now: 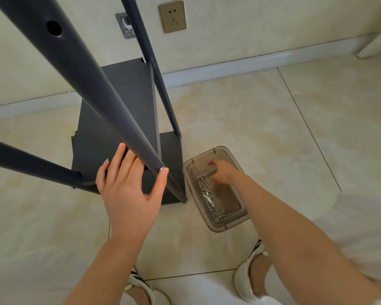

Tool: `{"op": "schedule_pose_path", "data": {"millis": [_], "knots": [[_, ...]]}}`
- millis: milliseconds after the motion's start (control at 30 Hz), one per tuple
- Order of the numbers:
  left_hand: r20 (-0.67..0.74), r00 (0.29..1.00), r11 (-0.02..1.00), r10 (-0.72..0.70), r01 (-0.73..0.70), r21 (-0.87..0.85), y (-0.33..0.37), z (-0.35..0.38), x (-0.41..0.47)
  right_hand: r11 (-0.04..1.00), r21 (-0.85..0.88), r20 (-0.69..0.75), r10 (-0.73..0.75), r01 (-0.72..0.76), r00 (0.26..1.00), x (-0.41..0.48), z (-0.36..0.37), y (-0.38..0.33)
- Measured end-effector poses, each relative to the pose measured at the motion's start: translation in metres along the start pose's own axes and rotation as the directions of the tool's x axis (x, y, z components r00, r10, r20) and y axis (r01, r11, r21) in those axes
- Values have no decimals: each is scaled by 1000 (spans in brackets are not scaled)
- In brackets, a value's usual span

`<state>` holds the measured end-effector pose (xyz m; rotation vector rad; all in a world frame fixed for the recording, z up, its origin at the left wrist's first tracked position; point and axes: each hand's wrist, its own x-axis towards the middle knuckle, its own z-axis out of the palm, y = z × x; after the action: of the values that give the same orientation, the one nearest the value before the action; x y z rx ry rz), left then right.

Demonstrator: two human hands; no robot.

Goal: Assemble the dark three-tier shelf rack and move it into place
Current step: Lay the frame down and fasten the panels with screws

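Observation:
The dark rack (119,106) stands on the tiled floor against the wall, seen from above. Its thick front post (92,84) runs down to a shelf corner, where a silver screw head (161,169) shows. My left hand (128,194) rests with straight fingers on that shelf's front edge, and the thumb touches the post right by the screw head. A lower shelf (172,155) shows beneath. My right hand (221,172) reaches into a clear plastic box (229,225), fingertips down among loose screws (207,194). It is blurred, so a pinch cannot be made out.
The box sits on the floor just right of the rack's front foot. A wall socket (172,16) and a small metal plate (126,25) are behind the rack, above the white skirting (251,64). My feet in white slippers (249,280) stand close below.

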<state>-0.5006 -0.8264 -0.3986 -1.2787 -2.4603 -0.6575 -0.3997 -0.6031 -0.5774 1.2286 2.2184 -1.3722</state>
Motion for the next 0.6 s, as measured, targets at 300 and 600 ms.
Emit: {"op": "schedule_pose_path", "data": {"millis": [300,600], "knots": [[104,992,995,-70,76,-58,9,-13,11,999,11,-244,52,-51,968,4,-39,32],[224,974,1000,-23,18,21,1,-19,24,905,401,-500,85,144,862,-38,-13,-18]]}}
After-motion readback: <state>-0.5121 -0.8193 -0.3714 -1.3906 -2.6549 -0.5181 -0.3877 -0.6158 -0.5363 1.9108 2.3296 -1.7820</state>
